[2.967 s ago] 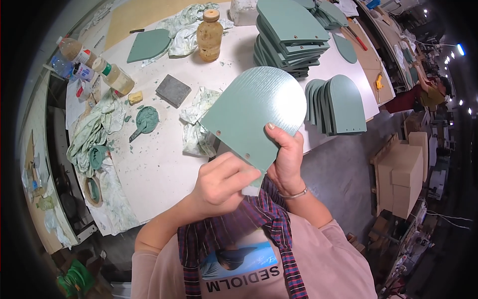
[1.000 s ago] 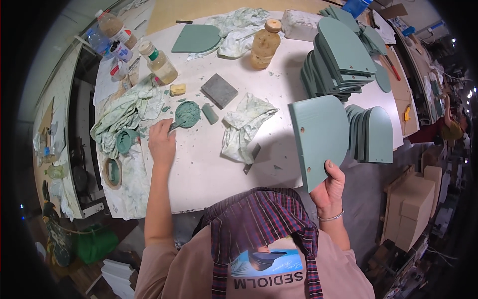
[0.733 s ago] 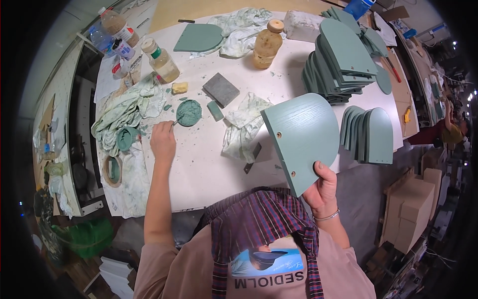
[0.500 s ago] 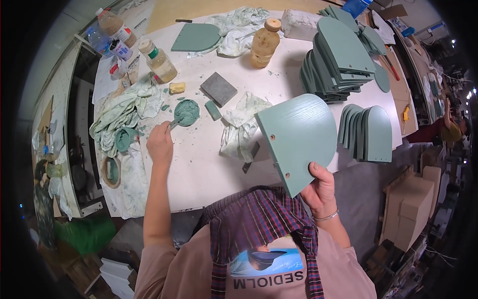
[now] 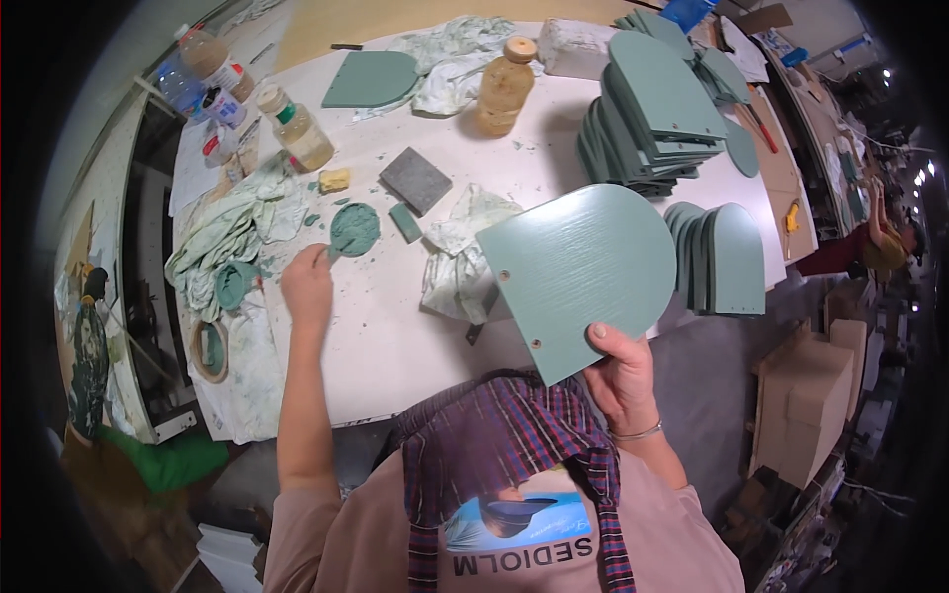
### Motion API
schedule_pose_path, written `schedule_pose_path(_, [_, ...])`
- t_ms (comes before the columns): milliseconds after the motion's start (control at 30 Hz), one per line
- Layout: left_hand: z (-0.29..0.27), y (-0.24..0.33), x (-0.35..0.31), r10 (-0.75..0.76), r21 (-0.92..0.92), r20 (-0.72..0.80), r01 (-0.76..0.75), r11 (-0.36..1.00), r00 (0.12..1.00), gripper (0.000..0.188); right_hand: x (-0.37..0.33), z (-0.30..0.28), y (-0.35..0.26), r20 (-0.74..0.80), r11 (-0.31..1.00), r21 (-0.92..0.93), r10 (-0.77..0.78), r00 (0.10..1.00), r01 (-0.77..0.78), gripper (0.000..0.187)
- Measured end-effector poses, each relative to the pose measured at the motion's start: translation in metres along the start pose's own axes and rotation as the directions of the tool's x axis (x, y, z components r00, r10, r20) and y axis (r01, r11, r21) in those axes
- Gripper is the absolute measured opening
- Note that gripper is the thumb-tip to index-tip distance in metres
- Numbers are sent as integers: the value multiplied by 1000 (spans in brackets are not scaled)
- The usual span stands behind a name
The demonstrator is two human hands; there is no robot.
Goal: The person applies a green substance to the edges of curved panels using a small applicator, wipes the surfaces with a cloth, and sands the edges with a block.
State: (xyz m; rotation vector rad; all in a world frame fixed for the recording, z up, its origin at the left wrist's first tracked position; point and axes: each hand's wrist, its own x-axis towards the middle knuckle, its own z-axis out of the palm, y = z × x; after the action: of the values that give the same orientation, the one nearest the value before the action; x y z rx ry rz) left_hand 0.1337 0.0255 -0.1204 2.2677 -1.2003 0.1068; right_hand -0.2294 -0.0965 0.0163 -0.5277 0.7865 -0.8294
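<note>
My right hand (image 5: 620,371) holds a green arch-shaped wooden panel (image 5: 581,274) by its lower edge, tilted up over the near edge of the white table (image 5: 395,336). My left hand (image 5: 307,287) reaches out to the left and grips a small tool whose tip lies in a round blob of green putty (image 5: 354,228) on the table. A grey sanding block (image 5: 415,180), a small green block (image 5: 403,222) and a crumpled stained rag (image 5: 457,259) lie between the two hands.
Stacks of green arched panels (image 5: 657,104) stand at the back right, and more lean upright (image 5: 717,259) at the right edge. Bottles (image 5: 295,128) and an amber jar (image 5: 504,87) stand at the back. Stained rags (image 5: 222,242) and a tape roll (image 5: 210,348) lie left. Cardboard boxes (image 5: 806,405) sit on the floor.
My right hand turned the panel from edge-on to face-up and brought it leftwards. My left hand moved up from the rags to the putty blob.
</note>
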Motion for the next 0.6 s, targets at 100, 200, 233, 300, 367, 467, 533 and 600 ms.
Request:
schedule_pose_path(100, [-21, 25, 2, -436, -593, 201, 464, 659, 877, 15, -3, 3, 0, -12, 998, -12, -65, 998, 65, 62])
schedule_pose_path(200, [-41, 62, 1, -358, -797, 287, 429, 425, 888, 17, -6, 9, -5, -10, 996, -15, -83, 997, 82, 62])
schedule_pose_path(233, [-43, 72, -2, -322, -828, 297, 410, 382, 899, 17, -6, 10, -6, -16, 996, -19, -88, 996, 87, 62])
schedule_pose_path(300, [-53, 102, -14, -225, -847, 314, 379, 371, 922, 17, -6, 13, -10, 2, 995, -22, -92, 996, 92, 62])
schedule_pose_path(367, [-61, 131, -22, -10, -900, 276, 262, 348, 961, 17, -6, 13, -10, 6, 994, -8, -109, 994, 109, 62])
schedule_pose_path(467, [-77, 158, -28, 183, -906, 228, 140, 399, 956, 16, -9, 16, -13, 23, 990, 30, -137, 990, 136, 62])
schedule_pose_path(533, [-83, 173, -29, 322, -908, 137, -11, 420, 937, 17, -12, 17, -15, 35, 987, 51, -152, 988, 151, 62])
schedule_pose_path(600, [-85, 181, -29, 330, -900, 114, -43, 433, 937, 19, -16, 18, -18, 48, 986, 96, -138, 989, 133, 63])
